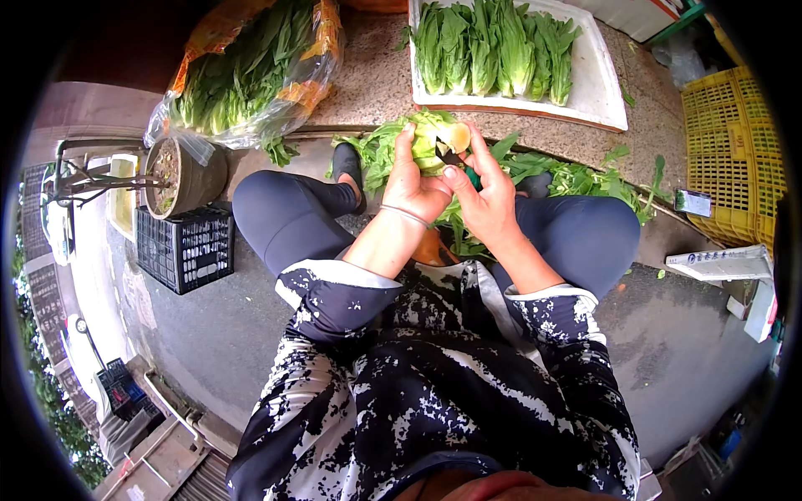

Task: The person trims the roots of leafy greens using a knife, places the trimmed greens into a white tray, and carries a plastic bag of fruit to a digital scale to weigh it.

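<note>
My left hand (410, 185) holds a head of leafy green lettuce (428, 136) from below and the left, thumb up along its side. The lettuce's pale orange-brown cut stem end (460, 136) faces right, towards my right fingers. In my right hand (492, 191) is a small knife (446, 156) with a dark blade and a green handle, most of it hidden by the fingers. The blade lies against the base of the lettuce. Loose green leaves (583, 175) lie on the ground around my feet, below the step.
Trimmed lettuces (485, 53) lie in a row in a white foam tray (592, 81) on the stone step (363, 69). A plastic bag of leafy greens (244, 75) stands left of it. Black crate (185, 247) and planter pot (188, 175) are at left, yellow crates (733, 150) at right.
</note>
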The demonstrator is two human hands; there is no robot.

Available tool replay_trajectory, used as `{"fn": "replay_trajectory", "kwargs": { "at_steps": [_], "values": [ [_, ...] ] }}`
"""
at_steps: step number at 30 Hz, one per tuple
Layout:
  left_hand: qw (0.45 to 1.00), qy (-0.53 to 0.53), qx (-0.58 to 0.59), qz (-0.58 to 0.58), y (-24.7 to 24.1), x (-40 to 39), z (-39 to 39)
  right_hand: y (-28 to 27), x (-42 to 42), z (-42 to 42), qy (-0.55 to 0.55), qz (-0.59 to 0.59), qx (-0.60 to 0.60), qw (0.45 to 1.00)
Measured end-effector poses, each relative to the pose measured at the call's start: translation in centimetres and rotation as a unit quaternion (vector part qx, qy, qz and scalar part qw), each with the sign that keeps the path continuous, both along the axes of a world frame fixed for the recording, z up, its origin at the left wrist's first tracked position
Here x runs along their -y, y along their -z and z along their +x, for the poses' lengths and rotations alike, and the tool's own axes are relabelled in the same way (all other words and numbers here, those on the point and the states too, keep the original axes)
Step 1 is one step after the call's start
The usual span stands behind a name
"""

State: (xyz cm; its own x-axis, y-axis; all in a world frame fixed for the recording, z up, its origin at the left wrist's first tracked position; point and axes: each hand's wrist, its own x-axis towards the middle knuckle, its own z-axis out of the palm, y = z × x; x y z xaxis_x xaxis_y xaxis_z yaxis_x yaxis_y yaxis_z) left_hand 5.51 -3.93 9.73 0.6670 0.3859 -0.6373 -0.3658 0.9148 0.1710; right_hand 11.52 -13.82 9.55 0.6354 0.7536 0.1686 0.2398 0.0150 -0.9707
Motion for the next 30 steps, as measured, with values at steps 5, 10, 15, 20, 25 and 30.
{"fn": "replay_trajectory", "kwargs": {
  "at_steps": [5, 10, 15, 20, 25, 30],
  "values": [
    [1.000, 0.011, 0.014, -0.012, 0.1, 0.0, -0.4, -0.6, -0.3, 0.2, 0.011, 0.028, 0.005, 1.000],
    [0.998, -0.026, 0.008, -0.051, 0.2, 0.0, -0.8, -0.3, -0.2, 1.3, -0.036, 0.035, -0.090, 0.995],
    [0.999, -0.015, 0.046, -0.008, 0.6, -0.1, -1.5, -1.1, -0.2, 0.2, -0.089, 0.044, -0.131, 0.986],
    [0.998, -0.027, 0.056, 0.030, 0.5, 0.0, -1.7, -0.7, -0.4, 0.1, -0.083, 0.040, -0.111, 0.990],
    [0.992, -0.021, 0.121, 0.029, 0.6, 0.0, -2.6, -1.4, -0.2, 0.2, -0.062, 0.041, -0.018, 0.997],
    [0.983, -0.016, 0.183, 0.001, 1.2, 0.3, -3.2, -2.3, 0.6, 0.7, -0.123, 0.024, -0.011, 0.992]
  ]
}}
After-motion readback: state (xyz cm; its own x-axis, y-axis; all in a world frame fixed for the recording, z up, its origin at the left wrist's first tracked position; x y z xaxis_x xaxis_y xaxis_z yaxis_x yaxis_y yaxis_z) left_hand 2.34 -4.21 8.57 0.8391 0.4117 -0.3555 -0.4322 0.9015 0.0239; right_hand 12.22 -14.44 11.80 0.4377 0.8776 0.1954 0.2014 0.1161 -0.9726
